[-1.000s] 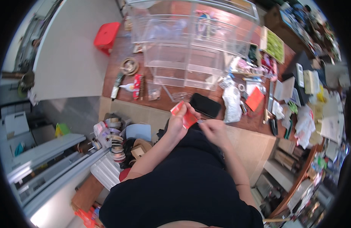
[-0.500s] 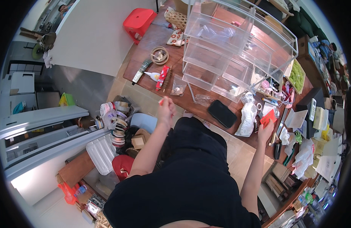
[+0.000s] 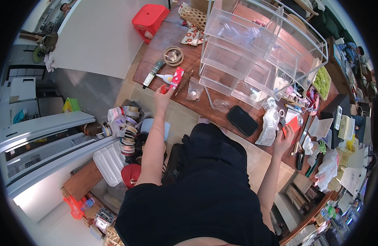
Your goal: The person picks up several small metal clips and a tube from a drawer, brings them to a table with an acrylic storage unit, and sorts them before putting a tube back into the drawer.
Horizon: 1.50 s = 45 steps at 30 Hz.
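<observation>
My left hand is at the table's near left edge, its fingers closed on a small red piece whose kind I cannot make out. Just beyond it lie a white nozzle bottle, a red patterned packet and a dark green and white tube. On the right, my right hand pinches a flat orange-red piece of paper above the table. Beside that hand stands a crumpled white plastic bag, and a black phone lies to its left.
A clear drawer rack stands on the wooden table. A tape roll is at the back left, near a red stool. Ribbon spools are at the lower left. Papers and small tools crowd the right side.
My left hand has moved left and away from me toward the bottle and red packet, still with the small red piece. My right hand has shifted slightly, keeping the paper.
</observation>
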### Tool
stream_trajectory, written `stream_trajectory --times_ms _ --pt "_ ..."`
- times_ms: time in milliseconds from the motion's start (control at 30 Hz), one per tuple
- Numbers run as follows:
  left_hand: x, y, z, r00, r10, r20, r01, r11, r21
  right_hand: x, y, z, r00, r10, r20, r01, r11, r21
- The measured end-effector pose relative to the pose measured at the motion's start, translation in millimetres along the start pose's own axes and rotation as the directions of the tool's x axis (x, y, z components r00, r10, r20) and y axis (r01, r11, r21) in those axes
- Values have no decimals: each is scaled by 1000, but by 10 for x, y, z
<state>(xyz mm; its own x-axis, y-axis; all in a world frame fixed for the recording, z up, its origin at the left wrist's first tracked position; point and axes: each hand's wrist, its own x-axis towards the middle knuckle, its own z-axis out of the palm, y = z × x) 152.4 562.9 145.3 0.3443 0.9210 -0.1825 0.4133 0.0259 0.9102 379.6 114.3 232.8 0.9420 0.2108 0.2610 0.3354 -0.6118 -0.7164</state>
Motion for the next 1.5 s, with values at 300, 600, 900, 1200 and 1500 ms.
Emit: stream_trajectory --times_ms 300,600,900,1200,1500 --pt "-722 1080 -400 909 -100 406 325 778 -537 -198 -1201 370 930 -17 366 -140 906 399" --pt "-1357 2109 -230 503 0 864 370 904 -215 -157 -2216 353 544 -125 830 -802 214 557" --pt "-1603 2304 -127 489 279 827 419 756 -503 -269 -2186 204 651 -145 745 -754 -231 614" --pt "-1692 2391 -43 507 362 782 328 758 -563 -320 -2160 43 823 -162 545 -566 -145 812" --pt "-1730 2524 10 526 494 692 239 695 -678 -330 -2172 -40 840 -163 517 -540 -172 824"
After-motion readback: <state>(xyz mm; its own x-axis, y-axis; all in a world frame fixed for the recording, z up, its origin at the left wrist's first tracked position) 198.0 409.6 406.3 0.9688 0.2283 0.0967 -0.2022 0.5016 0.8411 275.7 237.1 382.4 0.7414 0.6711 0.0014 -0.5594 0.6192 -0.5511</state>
